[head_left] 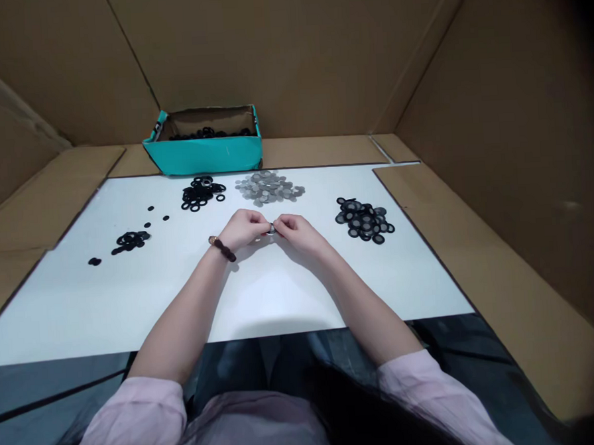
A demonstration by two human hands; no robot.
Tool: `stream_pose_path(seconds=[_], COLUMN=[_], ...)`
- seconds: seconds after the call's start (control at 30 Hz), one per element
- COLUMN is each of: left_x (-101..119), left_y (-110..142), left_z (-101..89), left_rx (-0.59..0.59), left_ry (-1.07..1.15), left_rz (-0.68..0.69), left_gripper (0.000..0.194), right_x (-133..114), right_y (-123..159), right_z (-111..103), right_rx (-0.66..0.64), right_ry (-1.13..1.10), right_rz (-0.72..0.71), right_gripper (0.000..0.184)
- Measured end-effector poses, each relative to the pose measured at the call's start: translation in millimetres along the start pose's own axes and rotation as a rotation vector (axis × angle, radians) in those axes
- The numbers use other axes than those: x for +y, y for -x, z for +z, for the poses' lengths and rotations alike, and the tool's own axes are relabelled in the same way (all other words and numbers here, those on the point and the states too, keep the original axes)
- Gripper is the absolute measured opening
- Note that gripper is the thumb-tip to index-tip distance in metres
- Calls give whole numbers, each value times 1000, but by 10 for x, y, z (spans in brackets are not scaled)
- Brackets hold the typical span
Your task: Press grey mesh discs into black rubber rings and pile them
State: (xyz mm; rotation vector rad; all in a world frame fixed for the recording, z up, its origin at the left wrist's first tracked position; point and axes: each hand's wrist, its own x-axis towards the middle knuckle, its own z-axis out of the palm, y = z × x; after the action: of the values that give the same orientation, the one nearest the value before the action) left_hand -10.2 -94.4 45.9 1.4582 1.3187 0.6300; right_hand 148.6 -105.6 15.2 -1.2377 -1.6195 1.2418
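Note:
Between my fingertips, just above the middle of the white table, is a small black ring (271,229) that seems to have a grey disc in it. My left hand (243,229) pinches its left side, and my right hand (296,232) pinches the right side. Beyond my hands lies a pile of loose grey discs (269,187). To its left sits a heap of black rings (199,194). Off to the right is a pile of black rings with grey centres (364,219). The fingers partly hide the piece they hold.
A teal box (204,155) holding black rings stands at the back. Small black pieces (131,241) lie in a cluster on the left, a few scattered around it. Cardboard walls (318,62) enclose the white tabletop (281,296) at the back and sides.

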Motion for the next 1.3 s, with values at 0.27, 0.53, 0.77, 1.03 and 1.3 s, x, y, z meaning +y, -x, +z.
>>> stream_pose_path(seconds=[0.27,0.53,0.77,1.03,1.3], left_x=[-50,-43,11,-19,-103], left_y=[-35,-32,-7,-16,-31], left_z=[59,44,99,197,259], left_rx=[94,106,189,259,252], left_ry=[53,-21,32,115,47], left_rz=[66,80,116,155,190], left_gripper=[12,12,14,15,13], right_x=[9,54,-83,-100,-51], right_y=[9,-22,26,42,17], right_z=[127,196,169,178,144], right_rx=[90,221,231,237,170], right_ry=[-269,-269,-296,-343,-384], right_rz=[73,17,-77,-118,-54], right_gripper=[22,14,11,16,16])
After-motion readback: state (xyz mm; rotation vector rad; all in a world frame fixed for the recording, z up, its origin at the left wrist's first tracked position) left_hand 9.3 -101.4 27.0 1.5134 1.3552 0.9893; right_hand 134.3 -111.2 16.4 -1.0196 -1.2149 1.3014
